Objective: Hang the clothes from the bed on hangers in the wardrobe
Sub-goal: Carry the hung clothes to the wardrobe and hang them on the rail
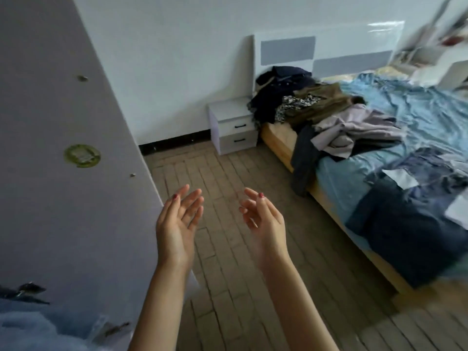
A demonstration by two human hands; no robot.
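Note:
My left hand (177, 224) and my right hand (263, 221) are raised in front of me over the wooden floor, palms facing each other, fingers relaxed, holding nothing. A pile of clothes (316, 107) lies on the bed (417, 115) to the right: dark navy, olive, patterned and pale lilac garments, with a dark piece hanging over the bed's edge. Blue denim clothes (410, 198) lie nearer on the blue sheet. The pale lilac wardrobe door (55, 122) stands at my left, next to my left hand.
A white and grey nightstand (233, 125) with two drawers stands by the headboard (324, 49) against the white wall. Wooden plank floor (240, 274) spreads between wardrobe and bed. Blue fabric (30, 330) shows at the bottom left corner.

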